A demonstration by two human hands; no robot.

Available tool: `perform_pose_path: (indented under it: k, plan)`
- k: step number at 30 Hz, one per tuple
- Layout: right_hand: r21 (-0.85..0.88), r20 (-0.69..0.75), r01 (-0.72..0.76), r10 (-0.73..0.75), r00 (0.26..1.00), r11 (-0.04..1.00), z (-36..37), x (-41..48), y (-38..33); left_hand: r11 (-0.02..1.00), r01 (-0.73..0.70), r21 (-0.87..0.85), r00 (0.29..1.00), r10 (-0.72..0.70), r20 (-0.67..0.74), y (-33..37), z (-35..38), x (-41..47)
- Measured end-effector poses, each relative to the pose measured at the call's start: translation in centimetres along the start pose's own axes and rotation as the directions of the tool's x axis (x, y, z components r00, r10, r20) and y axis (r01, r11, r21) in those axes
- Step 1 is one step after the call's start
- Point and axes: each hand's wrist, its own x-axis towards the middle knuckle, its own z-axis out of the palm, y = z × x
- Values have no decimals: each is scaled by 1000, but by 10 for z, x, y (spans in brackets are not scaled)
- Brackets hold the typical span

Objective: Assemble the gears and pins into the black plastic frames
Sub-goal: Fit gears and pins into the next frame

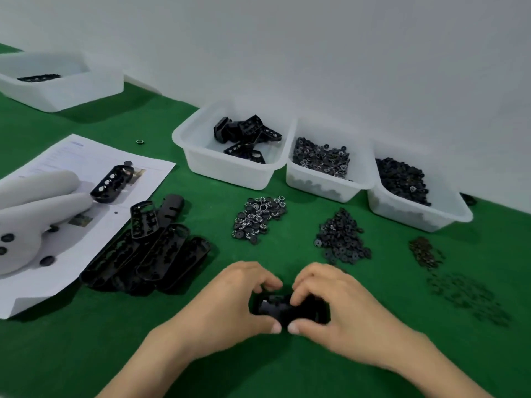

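Note:
A black plastic frame [283, 307] lies low on the green table between both hands. My left hand [230, 308] grips its left end and my right hand [339, 308] grips its right end, thumbs meeting at the near edge; fingers hide most of it. A stack of empty black frames [149, 254] lies to the left. Loose piles sit beyond the hands: white-toothed gears [258, 218], dark gears [342, 238], small brown pins [425, 251] and flat dark rings [468, 297].
Three white bins stand along the wall: one with black frame parts [201, 156], one with toothed gears [321, 185], one with dark gears [408, 214]. A paper instruction sheet [86, 168] carries a grey object [34, 216] and a frame [113, 183]. Another white bin [71, 90] stands far left.

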Motion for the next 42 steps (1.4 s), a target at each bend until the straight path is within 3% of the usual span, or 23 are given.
perform_pose_path:
  k: [2,4,12,14,15,16,17,18,19,20,21,22,24,26,28,31,42]
  plan:
    - [125,-91,-17,29,995,992,-8,22,2,1000,-23,-9,1000,23,-10,-2,1,1]
    - [145,-185,-34,61,981,989,-6,53,1,999,-35,-29,999,35,-22,-5,2,-1]
    - [69,-192,-142,153,969,987,19,106,-6,999,-14,-31,997,12,-76,-12,1,-11]
    - [172,-166,-158,187,968,972,16,98,-1,1000,-19,-22,997,17,-76,-12,0,-11]
    - [322,-122,-171,220,968,931,13,91,2,999,-23,-23,997,22,-76,-12,0,-11]
    - [553,-39,-188,250,967,812,9,83,5,999,-28,-25,997,26,-77,-12,0,-10]
    - [777,71,-214,254,965,592,6,74,7,999,-32,-31,996,29,-79,-12,0,-10]
    - [909,179,-249,228,957,334,3,66,10,999,-33,-38,996,30,-85,-12,0,-10]
    - [951,243,-273,195,950,148,1,58,12,998,-32,-45,995,28,-91,-12,0,-10]
    - [956,273,-288,179,945,61,1,52,14,998,-30,-50,995,25,-97,-12,0,-10]
    - [956,280,-291,173,944,41,1,47,14,998,-26,-52,995,21,-101,-11,-1,-10]
    - [956,262,-280,183,948,83,1,44,15,998,-22,-54,995,16,-103,-11,-1,-10]
    - [909,133,-211,230,964,358,2,37,14,998,-11,-64,994,4,-105,-11,-3,-11]
    - [685,-58,-135,239,969,715,3,31,14,997,-6,-76,995,-1,-102,-10,-3,-11]
    - [428,-142,-49,120,983,902,7,26,13,997,-4,-79,996,-3,-93,-10,-4,-10]
    - [242,-119,93,-65,991,966,12,25,6,997,1,-72,996,-8,-89,-11,-4,-10]
    - [143,104,145,-161,981,979,-3,41,-2,997,9,-73,997,-15,-79,-11,-4,-10]
